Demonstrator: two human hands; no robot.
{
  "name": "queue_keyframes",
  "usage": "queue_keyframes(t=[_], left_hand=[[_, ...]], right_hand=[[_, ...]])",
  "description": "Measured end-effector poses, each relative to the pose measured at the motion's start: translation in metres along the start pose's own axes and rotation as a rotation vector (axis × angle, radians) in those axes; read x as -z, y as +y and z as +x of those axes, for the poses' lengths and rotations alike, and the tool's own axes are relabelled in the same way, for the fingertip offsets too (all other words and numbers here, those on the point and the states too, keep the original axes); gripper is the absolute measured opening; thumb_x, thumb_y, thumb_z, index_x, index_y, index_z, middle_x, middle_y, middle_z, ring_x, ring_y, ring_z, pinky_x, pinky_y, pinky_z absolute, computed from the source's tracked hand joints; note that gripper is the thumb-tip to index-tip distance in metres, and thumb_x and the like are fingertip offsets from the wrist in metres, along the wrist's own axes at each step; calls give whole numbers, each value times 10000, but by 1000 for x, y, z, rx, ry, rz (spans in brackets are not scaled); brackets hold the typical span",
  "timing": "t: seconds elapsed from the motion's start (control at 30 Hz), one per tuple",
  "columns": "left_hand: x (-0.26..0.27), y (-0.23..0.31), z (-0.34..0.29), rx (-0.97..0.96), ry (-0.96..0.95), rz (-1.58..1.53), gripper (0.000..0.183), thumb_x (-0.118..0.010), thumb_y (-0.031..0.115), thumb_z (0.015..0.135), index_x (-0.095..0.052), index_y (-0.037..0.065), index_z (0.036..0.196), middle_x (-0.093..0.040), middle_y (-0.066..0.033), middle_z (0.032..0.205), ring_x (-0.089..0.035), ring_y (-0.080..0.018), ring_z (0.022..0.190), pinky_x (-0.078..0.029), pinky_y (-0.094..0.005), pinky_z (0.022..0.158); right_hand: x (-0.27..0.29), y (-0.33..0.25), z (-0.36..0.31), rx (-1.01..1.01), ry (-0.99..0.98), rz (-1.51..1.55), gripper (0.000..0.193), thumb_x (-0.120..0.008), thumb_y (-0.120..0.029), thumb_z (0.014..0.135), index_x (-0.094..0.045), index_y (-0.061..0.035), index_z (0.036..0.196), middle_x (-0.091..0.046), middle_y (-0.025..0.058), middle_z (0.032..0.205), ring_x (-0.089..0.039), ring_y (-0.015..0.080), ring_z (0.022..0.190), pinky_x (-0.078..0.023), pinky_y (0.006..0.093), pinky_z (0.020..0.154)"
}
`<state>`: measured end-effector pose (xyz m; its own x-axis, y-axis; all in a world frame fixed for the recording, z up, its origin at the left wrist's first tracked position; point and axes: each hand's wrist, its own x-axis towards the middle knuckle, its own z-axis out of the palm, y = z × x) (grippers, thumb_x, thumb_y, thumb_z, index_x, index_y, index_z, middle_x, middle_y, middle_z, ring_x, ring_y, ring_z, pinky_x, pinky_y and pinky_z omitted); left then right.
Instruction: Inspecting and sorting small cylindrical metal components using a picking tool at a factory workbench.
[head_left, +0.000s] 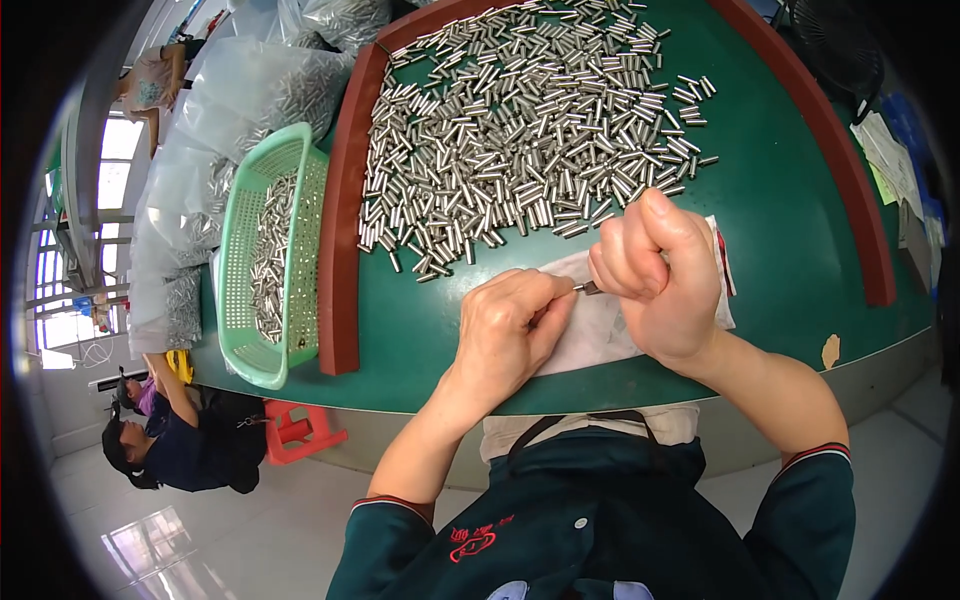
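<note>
R hand (662,280) inside tbl edge (540,407), rm to rt.

Bright windows (118,145) line the left; a red stool (292,431) stands on the glossy pale floor (300,530); a dark fan (835,45) sits at the far right.

Red lettering (482,527) on the green shirt (620,510) is unreadable.

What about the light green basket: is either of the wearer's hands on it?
No, the left hand and right hand are at a small metal piece, while the basket stands beyond the left brown rail.
</note>
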<state>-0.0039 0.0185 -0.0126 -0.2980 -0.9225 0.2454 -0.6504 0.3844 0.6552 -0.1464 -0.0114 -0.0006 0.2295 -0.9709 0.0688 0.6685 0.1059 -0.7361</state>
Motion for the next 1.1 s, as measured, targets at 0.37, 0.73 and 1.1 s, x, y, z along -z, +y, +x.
queue_keyframes(t=[0.37,0.73,1.1], left_hand=[[1,0,1,53,-33,-50,42,-594,-4,655,-557,8,671,-496,-99,543,-496,-241,486,-384,-325,451],[3,0,-4,179,18,-223,22,-591,9,714,-573,6,725,-537,-50,643,-490,-113,546,-375,-250,479],[39,-15,2,583,225,-1366,190,-410,181,863,-504,24,814,-486,-43,646,-358,-66,506,-288,-184,448]], right_hand=[[-3,5,-1,1,13,-97,374,-405,-154,841,-313,-54,492,-305,-27,461,-235,45,448,-206,225,409],[0,1,3,-20,74,5,425,-342,-230,877,-248,-113,479,-237,-14,400,-153,74,366,-138,245,361],[-1,1,2,-19,32,-2,427,-331,-216,881,-253,-113,475,-239,-12,401,-156,75,369,-148,243,371]])
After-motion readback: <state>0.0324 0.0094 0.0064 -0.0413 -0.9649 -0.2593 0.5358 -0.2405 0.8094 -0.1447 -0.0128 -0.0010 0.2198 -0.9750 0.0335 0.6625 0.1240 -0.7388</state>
